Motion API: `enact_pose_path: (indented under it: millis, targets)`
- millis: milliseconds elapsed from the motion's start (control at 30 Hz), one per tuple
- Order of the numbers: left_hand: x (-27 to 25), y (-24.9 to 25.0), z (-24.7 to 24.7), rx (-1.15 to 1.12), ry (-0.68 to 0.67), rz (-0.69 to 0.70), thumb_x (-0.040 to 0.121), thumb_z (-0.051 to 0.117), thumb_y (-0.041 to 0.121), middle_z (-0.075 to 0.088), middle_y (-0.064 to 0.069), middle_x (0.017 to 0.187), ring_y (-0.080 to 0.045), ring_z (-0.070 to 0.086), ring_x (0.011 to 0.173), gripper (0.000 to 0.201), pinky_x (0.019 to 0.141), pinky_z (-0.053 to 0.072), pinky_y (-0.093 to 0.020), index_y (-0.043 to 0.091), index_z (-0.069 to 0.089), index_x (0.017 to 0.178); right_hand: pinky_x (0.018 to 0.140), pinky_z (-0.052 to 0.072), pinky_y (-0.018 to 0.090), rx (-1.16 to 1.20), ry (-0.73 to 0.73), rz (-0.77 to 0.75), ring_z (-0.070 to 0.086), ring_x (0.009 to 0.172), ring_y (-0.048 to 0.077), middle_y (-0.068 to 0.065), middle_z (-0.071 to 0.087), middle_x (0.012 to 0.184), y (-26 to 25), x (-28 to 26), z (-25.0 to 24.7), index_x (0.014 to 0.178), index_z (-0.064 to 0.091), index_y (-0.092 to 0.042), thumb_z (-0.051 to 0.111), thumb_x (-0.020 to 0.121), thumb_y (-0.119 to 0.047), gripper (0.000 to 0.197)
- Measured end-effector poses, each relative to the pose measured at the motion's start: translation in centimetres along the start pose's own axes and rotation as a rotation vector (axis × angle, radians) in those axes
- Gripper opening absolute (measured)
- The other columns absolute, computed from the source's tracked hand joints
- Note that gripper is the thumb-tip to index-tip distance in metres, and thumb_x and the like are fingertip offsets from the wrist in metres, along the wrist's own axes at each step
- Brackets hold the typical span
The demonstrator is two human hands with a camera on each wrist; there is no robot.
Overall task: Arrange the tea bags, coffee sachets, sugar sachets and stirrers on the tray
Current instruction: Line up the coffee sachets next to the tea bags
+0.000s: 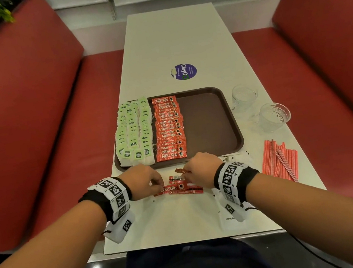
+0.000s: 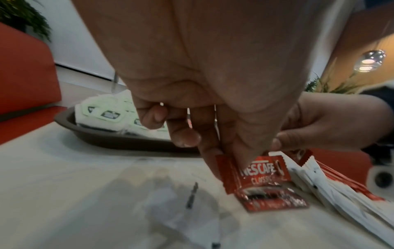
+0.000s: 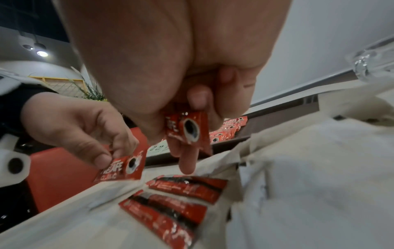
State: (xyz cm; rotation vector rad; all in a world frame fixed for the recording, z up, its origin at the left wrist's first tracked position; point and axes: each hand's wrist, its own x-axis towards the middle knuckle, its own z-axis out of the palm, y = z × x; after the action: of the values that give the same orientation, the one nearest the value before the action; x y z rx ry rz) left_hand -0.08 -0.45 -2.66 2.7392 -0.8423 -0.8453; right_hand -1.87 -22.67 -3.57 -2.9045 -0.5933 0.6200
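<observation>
The brown tray (image 1: 210,118) lies lengthwise on the white table (image 1: 174,40), its right half bare, presumably reserved for sugar and stirrers. Green-tagged tea bags (image 1: 134,131) fill its left edge in overlapping columns; beside them a column of Nescafé sachets (image 1: 169,130) is shingled, long axes across the tray, cup logos to the right. The red-striped stirrers (image 1: 277,159) are heaped on the table at the right, pointing roughly away from the person. Loose coffee sachets (image 1: 179,186) remain just before the tray's near rim. One is pinched by the left hand (image 1: 142,180), logo rightward; another is gripped by the right hand (image 1: 202,169), apparently for matching orientation.
</observation>
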Motion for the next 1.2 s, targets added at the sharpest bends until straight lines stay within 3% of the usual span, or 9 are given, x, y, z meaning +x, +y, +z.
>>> enact_pose_path:
  millis: [133, 200, 300, 433, 567, 667, 833, 1067, 1200]
  targets:
    - [0.8, -1.0, -1.2, -0.021, 0.099, -0.017, 0.095, 0.06, 0.036, 0.064, 0.021, 0.088, 0.002, 0.055, 0.077, 0.015, 0.067, 0.038, -0.014, 0.031, 0.072, 0.102, 0.067, 0.042, 0.032, 0.099, 0.063, -0.058, 0.055, 0.076, 0.021, -0.002, 0.057, 0.082, 1.0, 0.5, -0.7, 0.096, 0.054, -0.021, 0.037, 0.104, -0.046, 0.032]
    - [1.4, -0.9, -1.8, -0.045, 0.148, -0.015, 0.095, 0.06, 0.035, 0.063, 0.02, 0.085, 0.001, 0.055, 0.075, 0.013, 0.065, 0.038, -0.017, 0.032, 0.072, 0.101, 0.069, 0.043, 0.032, 0.178, 0.033, -0.104, 0.056, 0.078, 0.018, -0.005, 0.058, 0.083, 1.6, 1.0, -1.0, 0.098, 0.054, -0.022, 0.045, 0.102, -0.047, 0.027]
    - [2.3, -1.0, -2.7, -0.068, 0.216, -0.01, 0.094, 0.062, 0.035, 0.067, 0.017, 0.09, -0.001, 0.056, 0.078, 0.013, 0.071, 0.041, -0.023, 0.03, 0.073, 0.1, 0.079, 0.05, 0.035, 0.232, 0.048, -0.131, 0.061, 0.087, 0.021, 0.0, 0.068, 0.097, 2.5, 1.7, -1.2, 0.111, 0.062, -0.02, 0.051, 0.101, -0.04, 0.025]
    - [4.0, -1.0, -3.3, -0.024, 0.282, -0.04, 0.094, 0.062, 0.035, 0.068, 0.01, 0.103, -0.013, 0.059, 0.097, 0.017, 0.081, 0.045, -0.029, 0.027, 0.074, 0.105, 0.08, 0.053, 0.035, 0.211, 0.104, -0.123, 0.063, 0.084, 0.021, -0.002, 0.071, 0.094, 3.3, 2.7, -1.7, 0.108, 0.068, -0.026, 0.051, 0.097, -0.037, 0.023]
    - [6.1, -1.3, -3.3, 0.033, 0.238, -0.18, 0.096, 0.059, 0.03, 0.07, 0.005, 0.106, -0.017, 0.061, 0.097, 0.019, 0.081, 0.047, -0.029, 0.026, 0.073, 0.107, 0.076, 0.053, 0.039, 0.274, 0.112, 0.018, 0.063, 0.079, 0.026, 0.004, 0.066, 0.091, 3.9, 3.6, -2.4, 0.111, 0.048, -0.018, 0.045, 0.099, -0.035, 0.021]
    - [7.1, -1.3, -2.8, 0.09, 0.19, -0.207, 0.095, 0.06, 0.031, 0.071, 0.006, 0.107, -0.018, 0.062, 0.1, 0.018, 0.091, 0.048, -0.035, 0.028, 0.073, 0.107, 0.066, 0.048, 0.037, 0.38, 0.09, 0.072, 0.059, 0.07, 0.021, -0.002, 0.059, 0.082, 4.4, 3.8, -2.4, 0.105, 0.035, -0.02, 0.043, 0.099, -0.032, 0.016]
    - [8.0, -1.3, -1.9, 0.21, 0.273, -0.236, 0.095, 0.057, 0.042, 0.071, 0.008, 0.1, -0.019, 0.053, 0.103, 0.017, 0.086, 0.042, -0.036, 0.036, 0.071, 0.103, 0.071, 0.05, 0.038, 0.334, 0.047, 0.052, 0.06, 0.078, 0.026, 0.003, 0.06, 0.087, 5.3, 4.1, -2.0, 0.097, 0.041, -0.021, 0.043, 0.099, -0.03, 0.009]
    - [8.5, -0.8, -2.1, 0.209, 0.329, -0.236, 0.094, 0.057, 0.047, 0.067, 0.011, 0.104, -0.018, 0.051, 0.103, 0.018, 0.086, 0.041, -0.037, 0.036, 0.069, 0.101, 0.079, 0.054, 0.036, 0.334, 0.111, 0.067, 0.064, 0.086, 0.023, 0.002, 0.068, 0.1, 5.5, 4.4, -1.3, 0.11, 0.058, -0.022, 0.049, 0.101, -0.031, 0.016]
    - [8.1, -0.3, -2.5, 0.092, 0.381, -0.1, 0.089, 0.064, 0.037, 0.064, 0.012, 0.109, -0.015, 0.053, 0.103, 0.025, 0.091, 0.043, -0.036, 0.035, 0.065, 0.113, 0.081, 0.053, 0.04, 0.358, 0.122, 0.041, 0.064, 0.089, 0.025, 0.004, 0.068, 0.102, 5.1, 4.7, -1.2, 0.111, 0.056, -0.02, 0.048, 0.102, -0.032, 0.016]
